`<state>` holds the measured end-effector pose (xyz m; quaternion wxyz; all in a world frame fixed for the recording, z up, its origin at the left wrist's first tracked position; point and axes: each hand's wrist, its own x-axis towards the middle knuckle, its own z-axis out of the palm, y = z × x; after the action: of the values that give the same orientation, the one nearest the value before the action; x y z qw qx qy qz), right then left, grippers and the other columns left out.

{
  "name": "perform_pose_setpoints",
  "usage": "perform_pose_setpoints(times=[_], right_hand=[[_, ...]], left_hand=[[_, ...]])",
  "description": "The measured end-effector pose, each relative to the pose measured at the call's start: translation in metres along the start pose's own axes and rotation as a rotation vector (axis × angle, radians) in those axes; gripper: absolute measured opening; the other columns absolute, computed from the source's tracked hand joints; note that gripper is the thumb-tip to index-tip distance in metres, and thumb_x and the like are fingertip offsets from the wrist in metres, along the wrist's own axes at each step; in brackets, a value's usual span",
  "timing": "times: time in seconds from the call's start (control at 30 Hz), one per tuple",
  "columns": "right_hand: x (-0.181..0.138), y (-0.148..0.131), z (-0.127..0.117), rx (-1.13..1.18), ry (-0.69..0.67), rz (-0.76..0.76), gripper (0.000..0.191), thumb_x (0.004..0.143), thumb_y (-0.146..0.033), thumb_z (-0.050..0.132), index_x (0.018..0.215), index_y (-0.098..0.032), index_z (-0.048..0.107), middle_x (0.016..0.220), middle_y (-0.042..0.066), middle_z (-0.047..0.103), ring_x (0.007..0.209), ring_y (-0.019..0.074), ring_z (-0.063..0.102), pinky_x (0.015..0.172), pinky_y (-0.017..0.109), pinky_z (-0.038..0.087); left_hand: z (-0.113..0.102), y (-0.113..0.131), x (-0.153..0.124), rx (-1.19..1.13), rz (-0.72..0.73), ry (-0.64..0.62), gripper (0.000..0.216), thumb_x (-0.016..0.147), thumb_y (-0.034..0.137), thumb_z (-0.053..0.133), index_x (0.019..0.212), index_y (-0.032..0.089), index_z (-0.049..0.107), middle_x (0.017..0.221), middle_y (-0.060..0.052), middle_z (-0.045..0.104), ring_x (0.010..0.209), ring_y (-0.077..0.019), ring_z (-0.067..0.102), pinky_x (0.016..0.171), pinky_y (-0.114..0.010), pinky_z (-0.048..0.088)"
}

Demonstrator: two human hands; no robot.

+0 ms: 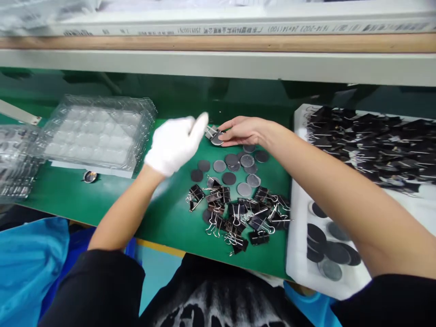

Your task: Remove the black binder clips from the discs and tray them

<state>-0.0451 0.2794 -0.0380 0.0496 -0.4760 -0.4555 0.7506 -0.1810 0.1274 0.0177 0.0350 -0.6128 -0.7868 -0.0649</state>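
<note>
My right hand (240, 131), bare, pinches a round grey disc (217, 139) between thumb and fingers. A binder clip (210, 131) with silver handles sits at the disc's edge. Just left of it is my left hand (179, 143) in a white glove, slightly blurred; its thumb points toward the clip, but its other fingers are largely hidden. Below both hands, several loose grey and black discs (229, 178) are spread on the green table (170, 209). Nearer my body lies a heap of black binder clips (237, 209).
At the left stand stacked clear plastic trays (136, 152), with a small round metal part (90, 176) in front. On the right, a white tray (296, 218) holds discs (337, 252) and many black clips (368, 141). A shelf edge (218, 63) crosses the back.
</note>
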Motion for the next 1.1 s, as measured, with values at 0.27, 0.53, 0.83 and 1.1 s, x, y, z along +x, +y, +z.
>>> perform_pose_setpoints(times=[0.27,0.53,0.83,1.1], right_hand=[[-0.038,0.019,-0.026,0.286,-0.144,-0.146,0.027,0.088,0.011,0.054,0.089,-0.012,0.067,0.090,0.009,0.074,0.083,0.0164,0.076,0.077,0.024,0.068],[-0.070,0.033,-0.022,0.241,-0.123,-0.121,0.026,0.089,0.010,0.054,0.093,-0.012,0.066,0.090,0.008,0.075,0.083,0.0159,0.076,0.075,0.023,0.068],[-0.068,0.032,-0.014,0.274,-0.094,-0.157,0.019,0.089,0.003,0.059,0.085,-0.015,0.064,0.083,0.006,0.075,0.078,0.0154,0.074,0.072,0.026,0.066],[-0.039,0.015,-0.009,0.258,0.114,-0.236,0.014,0.088,-0.011,0.070,0.081,-0.019,0.060,0.074,0.000,0.070,0.067,0.0116,0.068,0.069,0.027,0.062]], left_hand=[[0.005,-0.011,-0.147,0.038,0.077,-0.353,0.060,0.097,0.062,0.049,0.140,0.022,0.058,0.093,-0.006,0.077,0.079,-0.0262,0.072,0.070,-0.035,0.051],[0.012,0.000,-0.187,0.019,-0.040,-0.338,0.058,0.095,0.028,0.046,0.153,0.023,0.046,0.084,-0.004,0.076,0.071,-0.0232,0.071,0.071,-0.035,0.053],[-0.031,-0.020,-0.106,-0.469,-0.117,-0.246,0.024,0.088,0.038,0.059,0.105,0.023,0.066,0.098,-0.002,0.076,0.087,-0.0180,0.070,0.080,-0.030,0.054],[0.047,0.001,0.026,-0.267,-0.257,-0.279,0.042,0.095,0.048,0.045,0.072,0.020,0.067,0.064,-0.008,0.072,0.068,-0.0233,0.070,0.076,-0.033,0.051]])
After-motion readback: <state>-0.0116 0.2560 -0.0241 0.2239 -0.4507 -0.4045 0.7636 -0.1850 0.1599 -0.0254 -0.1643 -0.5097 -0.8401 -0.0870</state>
